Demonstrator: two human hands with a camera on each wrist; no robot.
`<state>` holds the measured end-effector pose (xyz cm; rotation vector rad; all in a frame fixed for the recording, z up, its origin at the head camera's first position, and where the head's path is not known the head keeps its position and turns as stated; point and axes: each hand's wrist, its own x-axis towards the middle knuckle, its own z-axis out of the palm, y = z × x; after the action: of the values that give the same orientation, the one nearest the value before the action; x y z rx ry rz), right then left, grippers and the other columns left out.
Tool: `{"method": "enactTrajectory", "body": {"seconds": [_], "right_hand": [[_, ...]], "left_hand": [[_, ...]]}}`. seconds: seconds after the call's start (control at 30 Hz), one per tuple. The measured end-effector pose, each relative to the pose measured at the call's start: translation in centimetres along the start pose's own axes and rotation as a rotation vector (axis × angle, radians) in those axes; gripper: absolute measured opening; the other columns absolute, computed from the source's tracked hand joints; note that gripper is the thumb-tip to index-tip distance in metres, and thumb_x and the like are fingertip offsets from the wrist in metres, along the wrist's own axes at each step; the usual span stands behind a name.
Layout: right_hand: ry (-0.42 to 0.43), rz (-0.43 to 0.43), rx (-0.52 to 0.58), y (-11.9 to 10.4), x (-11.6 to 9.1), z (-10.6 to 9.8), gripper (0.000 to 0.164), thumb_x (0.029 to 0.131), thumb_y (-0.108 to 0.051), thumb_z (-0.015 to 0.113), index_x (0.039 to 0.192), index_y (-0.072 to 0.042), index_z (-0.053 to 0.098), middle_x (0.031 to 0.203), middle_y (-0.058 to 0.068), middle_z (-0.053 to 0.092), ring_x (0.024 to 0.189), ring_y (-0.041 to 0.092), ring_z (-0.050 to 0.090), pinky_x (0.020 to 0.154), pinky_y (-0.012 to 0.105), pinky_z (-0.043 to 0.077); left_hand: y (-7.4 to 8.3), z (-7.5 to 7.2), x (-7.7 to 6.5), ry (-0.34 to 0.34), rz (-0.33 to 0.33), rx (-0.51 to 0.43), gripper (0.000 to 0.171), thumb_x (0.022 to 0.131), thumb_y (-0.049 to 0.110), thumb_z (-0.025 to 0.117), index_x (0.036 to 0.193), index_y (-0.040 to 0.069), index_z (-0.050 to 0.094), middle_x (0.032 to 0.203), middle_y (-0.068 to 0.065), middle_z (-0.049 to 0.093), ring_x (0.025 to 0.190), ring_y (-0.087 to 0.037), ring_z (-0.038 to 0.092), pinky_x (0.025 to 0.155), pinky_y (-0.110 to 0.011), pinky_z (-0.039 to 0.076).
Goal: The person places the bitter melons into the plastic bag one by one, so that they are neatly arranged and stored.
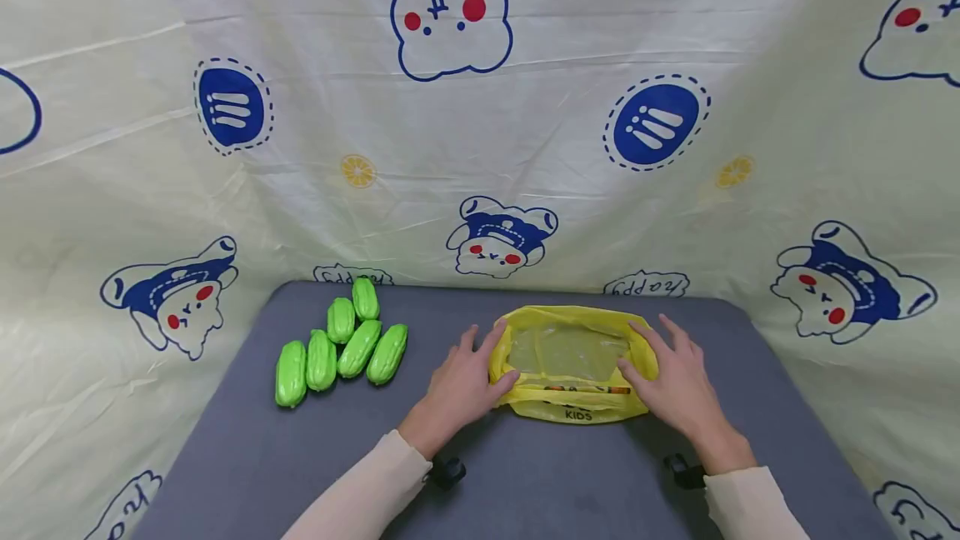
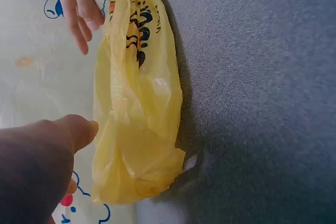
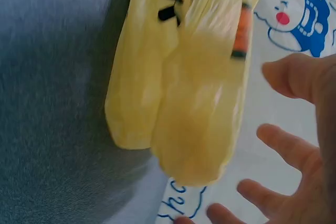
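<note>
A yellow plastic bag (image 1: 573, 411) sits on the table with its wide mouth facing up, its rim folded outward and black lettering on the near side. Through the mouth shows its thin, see-through bottom. My left hand (image 1: 462, 382) is at the bag's left rim, thumb and fingers spread. At the right rim my right hand (image 1: 678, 382) has its fingers spread too, the thumb overlapping the mouth in the head view. In the right wrist view, the fingers of the right hand (image 3: 294, 156) stand apart from the yellow plastic bag (image 3: 199, 114).
Several shiny green, ridged, oblong pieces (image 1: 322, 361) lie grouped on the left of the grey table (image 1: 555, 482). A white printed sheet (image 1: 570, 48) hangs behind and around the table. Each wrist carries a black strapped device (image 1: 447, 473).
</note>
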<state>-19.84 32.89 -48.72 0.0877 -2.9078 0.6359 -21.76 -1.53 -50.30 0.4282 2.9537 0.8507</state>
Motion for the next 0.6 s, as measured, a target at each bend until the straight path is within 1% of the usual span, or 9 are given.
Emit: {"method": "enactTrajectory", "body": {"seconds": [0.1,0.23,0.3,0.4,0.47,0.5,0.53,0.6], "right_hand": [[-0.032,-0.005,0.033,1.0,0.7,0.1,0.073,0.112,-0.032,0.079,0.174,-0.007,0.051,0.181,0.046,0.025,0.156,0.08,0.033,0.112,0.096,0.04],[-0.087,-0.006,0.052,2.3,1.4,0.2,0.07,0.112,-0.026,0.078,0.172,-0.002,0.053,0.175,0.05,0.033,0.154,0.077,0.041,0.114,0.092,0.044],[-0.12,0.0,0.059,2.7,1.6,0.3,0.067,0.112,-0.024,0.077,0.171,-0.001,0.053,0.172,0.05,0.037,0.155,0.075,0.041,0.115,0.091,0.044],[-0.151,-0.003,0.063,2.9,1.8,0.4,0.064,0.111,-0.018,0.076,0.169,-0.001,0.057,0.168,0.049,0.045,0.153,0.074,0.044,0.113,0.09,0.047],[-0.162,-0.018,0.062,2.7,2.0,0.5,0.061,0.109,-0.015,0.077,0.167,-0.001,0.06,0.165,0.045,0.052,0.15,0.071,0.05,0.106,0.082,0.054],[-0.165,-0.027,0.06,2.6,2.0,0.6,0.06,0.109,-0.014,0.077,0.166,-0.002,0.061,0.164,0.043,0.056,0.148,0.069,0.054,0.101,0.076,0.057],[-0.172,-0.029,0.064,2.5,2.0,0.6,0.059,0.109,-0.012,0.077,0.165,-0.002,0.062,0.163,0.042,0.059,0.139,0.066,0.061,0.094,0.069,0.059],[-0.185,-0.039,0.053,2.0,2.0,0.7,0.058,0.107,-0.008,0.076,0.164,-0.003,0.064,0.161,0.04,0.062,0.134,0.061,0.065,0.087,0.057,0.057]], "left_hand": [[0.0,0.4,0.8,0.0,0.012,-0.015,0.083,0.112,0.051,0.075,0.184,0.034,0.039,0.18,-0.028,0.047,0.149,-0.054,0.066,0.111,-0.072,0.063],[0.2,1.3,1.6,0.001,0.015,-0.014,0.077,0.112,0.04,0.078,0.181,0.031,0.045,0.173,-0.029,0.055,0.144,-0.05,0.07,0.112,-0.066,0.065],[0.2,1.6,1.9,0.003,0.014,-0.01,0.074,0.112,0.035,0.078,0.179,0.029,0.049,0.169,-0.028,0.059,0.141,-0.048,0.073,0.112,-0.063,0.066],[0.4,1.9,2.2,0.011,0.019,-0.008,0.067,0.111,0.027,0.08,0.174,0.025,0.058,0.162,-0.026,0.064,0.133,-0.044,0.076,0.107,-0.059,0.068],[0.4,1.9,2.3,0.015,0.016,-0.002,0.062,0.11,0.023,0.082,0.169,0.023,0.064,0.156,-0.024,0.068,0.122,-0.038,0.078,0.098,-0.053,0.07],[0.5,1.8,2.2,0.02,0.017,-0.002,0.059,0.109,0.02,0.082,0.166,0.02,0.067,0.152,-0.023,0.07,0.115,-0.036,0.078,0.092,-0.051,0.071],[0.4,1.7,2.2,0.024,0.017,0.001,0.056,0.108,0.018,0.083,0.163,0.018,0.07,0.147,-0.022,0.071,0.108,-0.033,0.077,0.085,-0.048,0.07],[0.4,1.5,2.0,0.028,0.009,0.007,0.052,0.107,0.014,0.084,0.158,0.016,0.074,0.14,-0.02,0.073,0.097,-0.028,0.073,0.076,-0.043,0.066]]}}
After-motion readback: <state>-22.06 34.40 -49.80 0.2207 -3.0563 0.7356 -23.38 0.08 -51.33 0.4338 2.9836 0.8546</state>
